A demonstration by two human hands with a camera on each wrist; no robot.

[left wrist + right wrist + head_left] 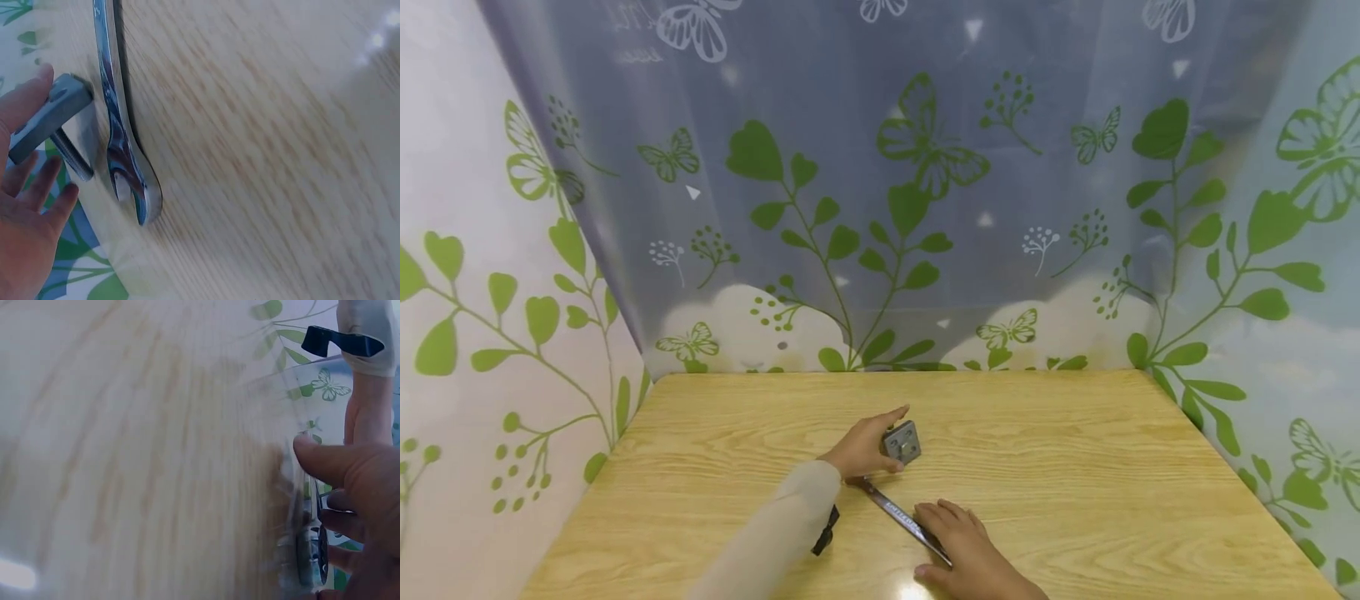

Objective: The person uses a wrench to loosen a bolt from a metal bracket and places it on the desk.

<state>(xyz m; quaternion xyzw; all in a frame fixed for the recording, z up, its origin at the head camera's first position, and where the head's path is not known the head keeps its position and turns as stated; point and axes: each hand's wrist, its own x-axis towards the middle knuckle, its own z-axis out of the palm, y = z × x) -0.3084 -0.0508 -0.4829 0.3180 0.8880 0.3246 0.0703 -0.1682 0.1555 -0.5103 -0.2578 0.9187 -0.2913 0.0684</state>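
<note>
The left hand point(865, 446) is positioned at the metal plate point(910, 435), near the middle of the worktop point(1060, 467); its fingers are spread and extended, with the thumb on one side of the plate and the fingers on the other. Firm contact between this hand and the plate cannot be confirmed. The metal plate is tilted and carries a bolt point(74, 157), whose threaded shank projects from one face. The wrench point(895, 510) lies diagonally in front of the plate, well within reach of both hands, and bears lettering along its handle. Its open end is near the left hand, just beside the bolt in the left wrist view; its ring end is at the right hand point(961, 550). The right hand straddles the wrench, thumb set apart on one side and fingers on the other, not closed around the handle; whether the fingertips press on it cannot be determined. A light sleeve point(775, 533) covers the left forearm, with a black strap point(825, 532) beside it. Behind the worktop hangs a curtain point(820, 100) printed with green leaves and butterflies.
</note>
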